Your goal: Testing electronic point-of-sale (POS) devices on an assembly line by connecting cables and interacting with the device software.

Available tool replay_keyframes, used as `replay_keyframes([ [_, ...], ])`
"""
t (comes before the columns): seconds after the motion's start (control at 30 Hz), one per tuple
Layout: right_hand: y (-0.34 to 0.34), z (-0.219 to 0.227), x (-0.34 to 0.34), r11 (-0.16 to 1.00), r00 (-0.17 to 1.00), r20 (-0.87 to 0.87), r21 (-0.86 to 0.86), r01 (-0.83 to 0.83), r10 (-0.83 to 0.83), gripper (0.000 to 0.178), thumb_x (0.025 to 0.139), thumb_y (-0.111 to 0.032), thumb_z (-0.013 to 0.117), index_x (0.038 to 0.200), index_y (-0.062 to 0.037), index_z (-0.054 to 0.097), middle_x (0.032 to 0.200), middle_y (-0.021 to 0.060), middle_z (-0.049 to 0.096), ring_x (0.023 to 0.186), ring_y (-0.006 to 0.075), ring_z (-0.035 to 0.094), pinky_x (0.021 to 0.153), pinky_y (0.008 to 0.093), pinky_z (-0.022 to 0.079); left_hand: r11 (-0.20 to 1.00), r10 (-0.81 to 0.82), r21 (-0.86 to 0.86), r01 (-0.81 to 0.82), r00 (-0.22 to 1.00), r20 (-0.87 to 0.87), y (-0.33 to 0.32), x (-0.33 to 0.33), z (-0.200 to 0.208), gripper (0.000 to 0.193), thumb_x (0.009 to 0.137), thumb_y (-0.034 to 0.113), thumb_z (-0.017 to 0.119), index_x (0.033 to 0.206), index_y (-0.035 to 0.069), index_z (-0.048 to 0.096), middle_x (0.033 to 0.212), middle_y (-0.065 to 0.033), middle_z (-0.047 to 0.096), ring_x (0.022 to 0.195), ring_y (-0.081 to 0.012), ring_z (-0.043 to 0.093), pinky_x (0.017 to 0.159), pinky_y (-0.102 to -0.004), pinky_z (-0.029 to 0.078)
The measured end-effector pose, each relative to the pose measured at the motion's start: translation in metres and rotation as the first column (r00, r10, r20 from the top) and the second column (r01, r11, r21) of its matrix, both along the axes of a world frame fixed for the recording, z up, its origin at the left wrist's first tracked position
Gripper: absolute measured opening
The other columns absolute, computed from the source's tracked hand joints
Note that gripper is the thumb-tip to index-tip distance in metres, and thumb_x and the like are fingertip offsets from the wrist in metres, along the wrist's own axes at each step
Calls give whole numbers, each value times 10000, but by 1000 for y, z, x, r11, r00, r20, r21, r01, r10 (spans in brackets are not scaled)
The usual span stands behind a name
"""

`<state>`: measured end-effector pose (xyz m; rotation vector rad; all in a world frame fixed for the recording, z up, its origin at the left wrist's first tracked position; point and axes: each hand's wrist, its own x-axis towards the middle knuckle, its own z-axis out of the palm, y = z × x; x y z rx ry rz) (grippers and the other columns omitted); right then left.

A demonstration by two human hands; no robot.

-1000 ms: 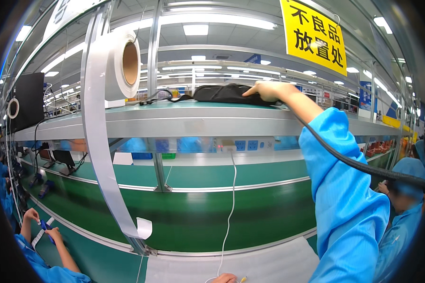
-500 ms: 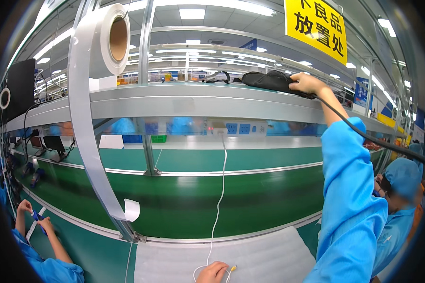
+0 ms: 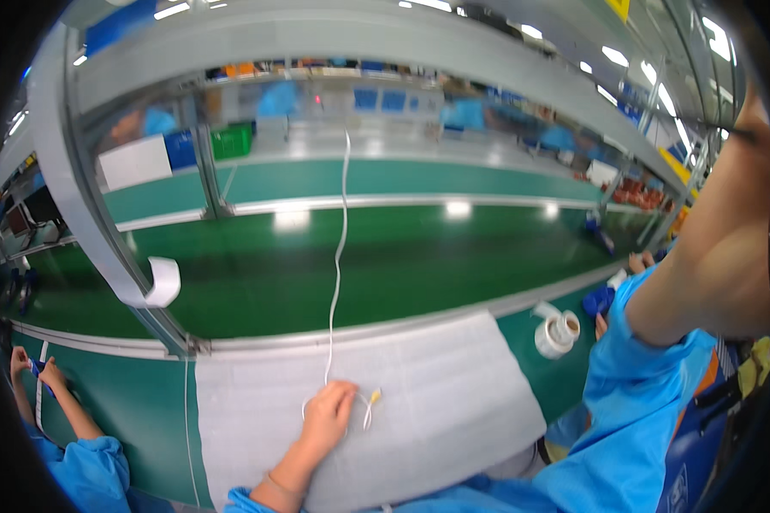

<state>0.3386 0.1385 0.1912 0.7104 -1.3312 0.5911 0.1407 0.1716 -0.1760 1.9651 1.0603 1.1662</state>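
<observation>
My left hand [image 3: 327, 421] rests on a white foam sheet [image 3: 453, 385], its fingers closed on a thin white cable [image 3: 340, 256]. A short end of the cable with a yellow tip [image 3: 375, 396] sticks out to the right of the fingers. The cable runs up across the green belt to the far side. My right arm in a blue sleeve is raised at the right, close to the camera. Only part of my right hand [image 3: 751, 128] shows at the upper right rim, blurred, beside a dark cord; its fingers are hidden.
A metal frame post [image 3: 115, 205] with a hanging white label strip [image 3: 164, 282] stands at the left. White tape rolls [image 3: 558, 333] lie right of the sheet. Beyond is a green conveyor belt [image 3: 419, 265]. A co-worker's hands [image 3: 50, 374] work with a blue tool at far left.
The view has tilted down, and the shelf has moved up. My right hand has left the black pouch on the shelf and come back toward my head. My left hand still holds the cable.
</observation>
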Motion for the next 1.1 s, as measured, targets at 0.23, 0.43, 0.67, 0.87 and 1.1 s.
replay_keyframes([
  [0.23,15,-50,-24,933,988,95,-328,148,-124,376,887,-288,465,1128,-2,510,1144,200,515,1105,316,466,994,472,268,998,50,-35,-49,999,7,5,-8,11,86,829,11,533,871,-10,605,843,-130,611,708,-262,594,628,-303,469],
  [0.43,33,-82,-2,829,968,103,-501,249,-229,296,888,-243,453,1069,-22,535,1079,163,536,1043,267,487,929,413,312,993,-35,-113,36,999,10,0,8,14,93,850,-4,511,866,-35,597,842,-113,615,779,-198,593,712,-270,459],
  [0.67,21,-57,52,663,875,211,-583,470,-435,221,890,-190,439,1000,-45,564,1002,120,561,972,209,511,854,344,365,991,-20,-130,21,1000,6,-6,6,7,94,851,-10,505,860,-22,597,834,-108,611,771,-200,591,705,-277,461],
  [0.87,53,8,60,595,768,431,-486,640,-474,188,891,-145,426,941,-65,589,937,83,582,910,160,532,790,285,410,991,-29,-128,32,999,29,6,8,6,93,844,-17,503,844,-25,595,812,-109,610,761,-200,594,696,-276,463],
  [1.1,49,1,68,428,361,-290,-215,878,-886,223,876,-103,463,1049,14,540,1021,161,584,1015,244,534,967,397,382,996,27,-81,-24,999,41,-8,-9,16,107,847,0,497,840,-22,602,810,-93,617,760,-170,589,695,-260,455],
])
